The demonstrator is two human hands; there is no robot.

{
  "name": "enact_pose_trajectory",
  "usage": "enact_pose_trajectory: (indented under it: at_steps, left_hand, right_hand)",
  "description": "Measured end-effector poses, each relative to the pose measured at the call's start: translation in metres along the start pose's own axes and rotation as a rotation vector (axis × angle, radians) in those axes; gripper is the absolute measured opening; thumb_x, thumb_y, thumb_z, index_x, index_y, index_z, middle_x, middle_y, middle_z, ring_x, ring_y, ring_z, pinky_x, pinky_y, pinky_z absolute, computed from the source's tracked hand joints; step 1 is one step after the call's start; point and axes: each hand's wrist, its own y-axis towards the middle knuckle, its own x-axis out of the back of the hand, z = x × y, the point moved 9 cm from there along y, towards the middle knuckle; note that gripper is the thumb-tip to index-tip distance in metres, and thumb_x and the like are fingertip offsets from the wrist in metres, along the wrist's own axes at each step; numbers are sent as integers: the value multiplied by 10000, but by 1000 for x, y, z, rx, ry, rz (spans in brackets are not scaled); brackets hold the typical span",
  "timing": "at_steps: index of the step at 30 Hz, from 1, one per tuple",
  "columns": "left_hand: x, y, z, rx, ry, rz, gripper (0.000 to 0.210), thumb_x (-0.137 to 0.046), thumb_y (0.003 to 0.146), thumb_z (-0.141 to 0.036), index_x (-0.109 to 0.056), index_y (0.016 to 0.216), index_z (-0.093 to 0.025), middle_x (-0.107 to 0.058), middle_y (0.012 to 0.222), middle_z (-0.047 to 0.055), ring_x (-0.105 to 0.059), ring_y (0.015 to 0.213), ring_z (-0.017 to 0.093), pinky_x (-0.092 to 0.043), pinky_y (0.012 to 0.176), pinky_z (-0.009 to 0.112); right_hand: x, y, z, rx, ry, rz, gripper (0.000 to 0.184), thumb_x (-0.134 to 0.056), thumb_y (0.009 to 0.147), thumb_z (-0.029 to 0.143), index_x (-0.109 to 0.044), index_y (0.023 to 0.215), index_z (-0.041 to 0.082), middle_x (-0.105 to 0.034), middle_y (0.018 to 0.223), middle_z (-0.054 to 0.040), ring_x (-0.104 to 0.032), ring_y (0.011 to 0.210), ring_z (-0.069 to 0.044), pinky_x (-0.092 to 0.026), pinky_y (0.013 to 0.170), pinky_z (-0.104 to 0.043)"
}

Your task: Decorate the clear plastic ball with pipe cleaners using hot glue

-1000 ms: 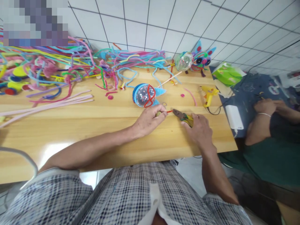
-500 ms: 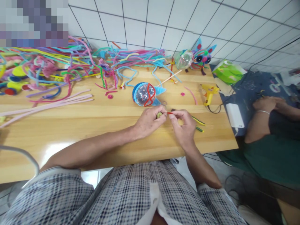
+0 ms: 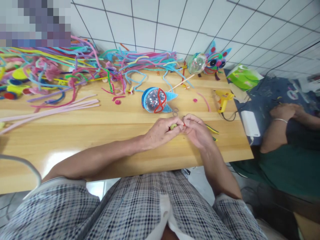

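Observation:
My left hand (image 3: pixel 163 131) and my right hand (image 3: pixel 198 131) meet above the table, fingertips pinched together on a short red pipe cleaner (image 3: pixel 184 124). Only a small bit of the red shows between the fingers. A small yellow-green object (image 3: pixel 173 126) sits in the curl of my left hand; its kind is unclear. Just beyond the hands lies a clear ball (image 3: pixel 155 100) edged in blue pipe cleaner, with red loops and two blue points. Scissor handles (image 3: pixel 175 111) show beside it. A yellow-and-black tool (image 3: pixel 212 129) lies partly behind my right hand.
Heaped pipe cleaners (image 3: pixel 147 61) line the wall, with pale pink ones (image 3: pixel 62 109) at left. A yellow glue gun (image 3: pixel 223 99), white power bank (image 3: pixel 250 123) and green packet (image 3: pixel 243 77) are at right. A finished-looking pipe-cleaner figure (image 3: pixel 214 62) stands behind. Another person's hands (image 3: pixel 287 111) rest at far right.
My hands have come closer together, and my right hand has turned inward. Less of the red pipe cleaner shows between the fingers. The ball stays in place.

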Motion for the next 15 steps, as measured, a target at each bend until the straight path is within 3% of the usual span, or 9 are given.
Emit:
enact_pose_trajectory:
  at_steps: [3,5,6,8,10,12,15]
  left_hand:
    - [1,1,6,57,-9,-19,159,-618,1066,-289,-699,954,-209,-613,741,-57,-504,654,112,-403,675,272]
    - [1,3,11,93,-21,-21,177,-617,1058,-290,-670,908,-212,-639,757,-41,-553,693,123,-430,704,276]
    - [1,3,12,105,-29,-17,181,-618,1054,-295,-664,899,-213,-648,762,-37,-569,709,125,-446,724,278]
    - [-1,4,14,122,-38,2,178,-620,1058,-321,-682,930,-214,-647,764,-40,-576,718,125,-460,744,277]
    - [-3,4,14,116,-35,21,187,-614,1079,-349,-712,994,-214,-649,769,-44,-572,714,125,-462,743,275]
    - [-4,4,10,76,-19,36,209,-610,1100,-371,-720,1020,-212,-678,803,-30,-602,741,134,-483,759,282]
    - [-8,2,-4,-17,22,69,241,-587,1135,-387,-710,1018,-215,-767,914,20,-704,830,166,-563,837,316]
  right_hand:
    - [12,-18,32,330,-359,-236,152,-829,932,361,-743,820,305,-752,780,-5,-709,757,-232,-607,777,-409]
    - [8,-31,47,506,-598,-290,120,-873,903,304,-778,833,327,-804,848,-36,-753,842,-274,-624,857,-467]
    - [7,-32,48,525,-636,-277,117,-881,898,297,-788,837,332,-814,862,-44,-762,860,-285,-630,876,-482]
    - [12,-23,39,414,-499,-224,125,-862,918,317,-781,822,326,-793,823,-34,-746,809,-267,-635,833,-462]
    - [14,-5,16,164,-172,-110,190,-855,919,376,-746,782,302,-729,738,-3,-687,700,-222,-613,725,-398]
    - [2,6,-5,-74,140,40,313,-908,870,462,-697,726,281,-658,674,23,-619,617,-183,-563,621,-339]
    - [-7,14,-12,-190,307,118,424,-1013,795,519,-688,699,266,-643,675,39,-606,607,-149,-556,587,-288]
